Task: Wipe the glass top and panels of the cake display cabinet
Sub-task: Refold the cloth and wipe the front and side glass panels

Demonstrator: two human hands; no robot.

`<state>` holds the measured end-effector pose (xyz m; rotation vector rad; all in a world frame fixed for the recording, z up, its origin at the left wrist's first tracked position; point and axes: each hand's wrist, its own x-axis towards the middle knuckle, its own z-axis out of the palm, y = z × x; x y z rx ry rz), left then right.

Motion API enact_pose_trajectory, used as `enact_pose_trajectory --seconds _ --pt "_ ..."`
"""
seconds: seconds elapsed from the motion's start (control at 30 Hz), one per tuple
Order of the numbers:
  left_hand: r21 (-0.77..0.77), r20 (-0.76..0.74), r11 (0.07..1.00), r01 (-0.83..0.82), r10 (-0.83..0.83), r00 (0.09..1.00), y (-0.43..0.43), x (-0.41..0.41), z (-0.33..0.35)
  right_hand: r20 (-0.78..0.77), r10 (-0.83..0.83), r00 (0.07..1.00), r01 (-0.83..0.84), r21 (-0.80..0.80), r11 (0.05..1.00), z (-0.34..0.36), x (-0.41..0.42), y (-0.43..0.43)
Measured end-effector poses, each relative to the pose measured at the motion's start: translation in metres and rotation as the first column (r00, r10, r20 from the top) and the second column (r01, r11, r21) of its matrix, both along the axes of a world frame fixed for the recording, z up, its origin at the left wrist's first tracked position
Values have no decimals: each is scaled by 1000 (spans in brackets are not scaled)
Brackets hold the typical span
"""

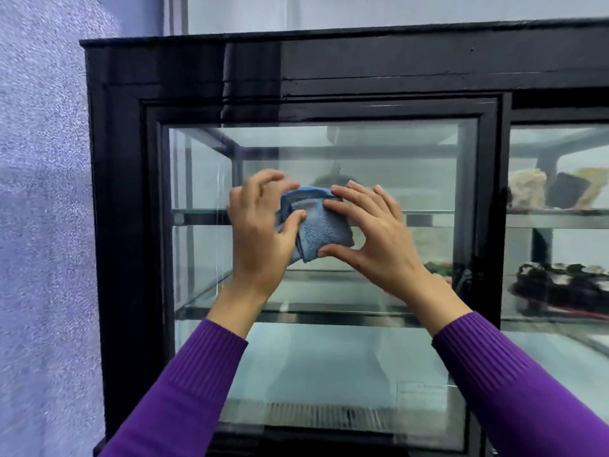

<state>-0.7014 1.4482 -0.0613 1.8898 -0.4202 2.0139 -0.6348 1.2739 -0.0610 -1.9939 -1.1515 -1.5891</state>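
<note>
A black-framed cake display cabinet (118, 199) fills the view, with a glass door panel (329, 351) right in front of me. Both hands are raised before that panel at mid height. A folded blue cloth (318, 229) sits between them. My left hand (263, 232) pinches its left edge with thumb and fingers. My right hand (372, 232) grips its right side, thumb under and fingers on top. Whether the cloth touches the glass I cannot tell.
Glass shelves (428, 214) run across the inside. A dark decorated cake (560, 285) and pale cake pieces (530, 189) stand behind the right-hand panel. A speckled lilac wall (43, 225) stands close on the left. The cabinet's black top edge (362, 31) is above.
</note>
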Motion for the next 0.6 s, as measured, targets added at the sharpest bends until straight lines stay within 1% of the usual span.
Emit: enact_pose_trajectory --seconds 0.03,0.07,0.1,0.17,0.23,0.3,0.4,0.47,0.5,0.53,0.6 --pt "95 36 994 -58 55 998 0 -1 -7 -10 -4 1000 4 -4 1000 1 -1 0" --pt "177 37 980 -89 83 996 1 0 -15 -18 -4 1000 3 -15 1000 1 -2 -1" --pt "229 0 969 -97 99 995 1 1 -22 -27 1 1000 -2 -36 999 1 -3 -2" --pt "251 -129 963 -96 132 983 -1 6 -37 -82 24 996 -32 -99 995 0 -7 -8" --pt "226 -219 967 -119 170 961 -4 8 -47 -181 58 982 -79 -110 991 -6 -11 -18" --pt "224 -240 959 -175 229 943 -8 9 -55 -205 75 976 -85 -39 996 -15 -14 -31" --pt "260 -231 942 -210 272 934 -5 10 -65 -104 1 995 13 132 991 -29 -12 -50" --pt "220 -242 947 -234 286 927 11 8 -67 -49 -95 994 104 247 963 -33 -8 -61" --pt "163 -264 952 -258 294 919 23 7 -63 -37 -160 986 164 283 945 -33 -5 -66" --pt "91 -291 953 -288 302 908 38 5 -53 -38 -226 973 227 301 926 -34 -2 -72" --pt "-85 -351 941 -327 279 894 68 2 -15 -70 -326 943 332 287 899 -35 6 -81"
